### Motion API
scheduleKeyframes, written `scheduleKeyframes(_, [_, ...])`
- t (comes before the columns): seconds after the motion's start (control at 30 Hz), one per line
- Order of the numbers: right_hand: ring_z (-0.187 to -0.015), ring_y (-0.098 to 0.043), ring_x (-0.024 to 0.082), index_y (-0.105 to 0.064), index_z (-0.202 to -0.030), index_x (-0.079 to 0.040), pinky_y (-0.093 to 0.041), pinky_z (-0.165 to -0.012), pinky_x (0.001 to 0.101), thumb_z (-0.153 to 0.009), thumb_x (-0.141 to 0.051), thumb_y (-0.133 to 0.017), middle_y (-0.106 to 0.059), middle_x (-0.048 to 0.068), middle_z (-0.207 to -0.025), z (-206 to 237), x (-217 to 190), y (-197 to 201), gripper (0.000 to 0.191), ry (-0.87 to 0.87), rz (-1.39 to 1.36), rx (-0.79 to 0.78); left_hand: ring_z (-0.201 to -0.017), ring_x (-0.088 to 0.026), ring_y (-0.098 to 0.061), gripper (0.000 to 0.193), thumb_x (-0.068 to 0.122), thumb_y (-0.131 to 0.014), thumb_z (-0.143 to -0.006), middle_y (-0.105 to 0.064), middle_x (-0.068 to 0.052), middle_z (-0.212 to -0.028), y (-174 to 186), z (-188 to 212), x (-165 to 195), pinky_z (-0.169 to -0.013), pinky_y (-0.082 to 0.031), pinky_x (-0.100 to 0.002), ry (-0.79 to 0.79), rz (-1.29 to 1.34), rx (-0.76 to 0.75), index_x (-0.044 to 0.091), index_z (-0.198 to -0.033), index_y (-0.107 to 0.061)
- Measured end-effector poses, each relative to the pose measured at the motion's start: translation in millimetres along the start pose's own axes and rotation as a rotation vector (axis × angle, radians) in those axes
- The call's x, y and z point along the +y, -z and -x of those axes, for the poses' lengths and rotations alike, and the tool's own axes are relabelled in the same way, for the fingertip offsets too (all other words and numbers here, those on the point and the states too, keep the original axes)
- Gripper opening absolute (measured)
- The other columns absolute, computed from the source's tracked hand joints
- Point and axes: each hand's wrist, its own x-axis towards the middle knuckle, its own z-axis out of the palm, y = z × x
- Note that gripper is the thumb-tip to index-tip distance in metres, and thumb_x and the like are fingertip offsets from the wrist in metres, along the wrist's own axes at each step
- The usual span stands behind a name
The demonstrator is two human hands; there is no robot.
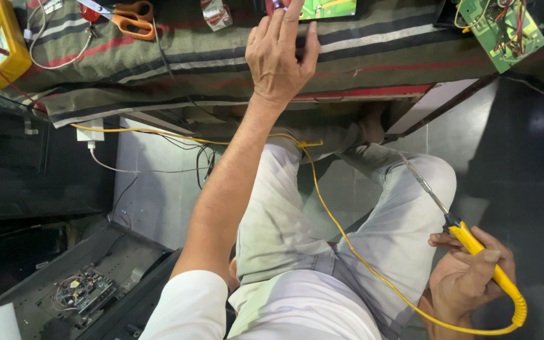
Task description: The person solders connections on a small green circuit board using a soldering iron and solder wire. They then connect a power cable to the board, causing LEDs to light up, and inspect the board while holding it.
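Hands apart: left hand (279, 53) near green board (327, 8), right hand (470, 274) gripping soldering iron (467, 236).

Workspace surroundings, viewed from above.
Desk (373, 44) draped in striped cloth (158, 69); pale tiled floor (158, 201) beneath; dark floor (524, 164) alongside.

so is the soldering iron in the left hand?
No: the yellow-handled soldering iron sits in the right hand; the left hand reaches onto the bench.

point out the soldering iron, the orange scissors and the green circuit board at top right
soldering iron (483, 261), head view, yellow handle
orange scissors (135, 22), head view, handle loops
green circuit board (505, 28), head view, board face
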Motion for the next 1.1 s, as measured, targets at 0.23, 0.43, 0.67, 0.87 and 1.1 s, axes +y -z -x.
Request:
scheduleKeyframes(0.23, [-0.069, -0.065, 0.037, -0.049, -0.114, 0.01, -0.061, -0.068, 0.0452, -0.123, -0.04, -0.056, -0.056, 0.023, -0.1, -1.5, -2.7, -2.2, 0.052, -0.016, 0.033, -0.003, -0.085, -0.024, -0.057, 0.044, 0.018, -0.073, -0.097, -0.058, -0.004, -0.096, 1.3, 0.2, -0.6, -0.077, -0.044, -0.038, 0.007, 0.026, -0.009, 0.01, -0.136, -0.056])
scheduleKeyframes(0.43, [-0.069, -0.064, 0.037, -0.05, -0.117, 0.01, -0.06, -0.069, 0.0449, -0.119, -0.037, -0.055, -0.058, 0.025, -0.098, -1.6, -3.0, -2.9, 0.047, -0.031, 0.022, -0.006, -0.086, -0.024, -0.058, 0.044, 0.019, -0.072, -0.097, -0.059, -0.005, -0.097, 0.9, 1.4, -3.4, -0.077, -0.044, -0.038, -0.009, 0.015, -0.002, 0.009, -0.137, -0.055])
scheduleKeyframes(0.67, [-0.076, -0.066, 0.037, -0.052, -0.11, 0.008, -0.061, -0.074, 0.0482, -0.121, -0.034, -0.056, -0.059, 0.022, -0.112, -4.1, 4.4, 7.3, 0.043, -0.019, -0.057, -0.018, -0.088, -0.03, -0.06, 0.046, 0.02, -0.073, -0.096, -0.06, -0.009, -0.097, 1.7, 0.1, 2.8, -0.079, -0.045, -0.042, 0.01, -0.003, -0.056, 0.006, -0.136, -0.056])
scheduleKeyframes(0.87, [-0.078, -0.068, 0.038, -0.054, -0.1, 0.006, -0.06, -0.072, 0.0509, -0.117, -0.028, -0.057, -0.062, 0.024, -0.12, -0.7, 6.3, 16.7, 0.038, -0.059, -0.105, 0.007, -0.093, -0.034, -0.062, 0.04, 0.016, -0.071, -0.1, -0.063, -0.013, -0.105, 3.0, -2.5, 11.7, -0.083, -0.048, -0.044, -0.028, 0.034, -0.072, 0.004, -0.136, -0.058])
scheduleKeyframes(1.1, [-0.076, -0.071, 0.036, -0.058, -0.114, 0.006, -0.061, -0.074, 0.049, -0.114, -0.026, -0.053, -0.067, 0.026, -0.103, -9.3, 2.9, 20.8, 0.032, -0.126, -0.186, -0.018, -0.081, -0.033, -0.061, 0.026, 0.009, -0.072, -0.097, -0.062, -0.011, -0.088, -5.3, -4.2, 25.2, -0.078, -0.047, -0.045, 0.022, 0.027, -0.109, 0.002, -0.122, -0.065])
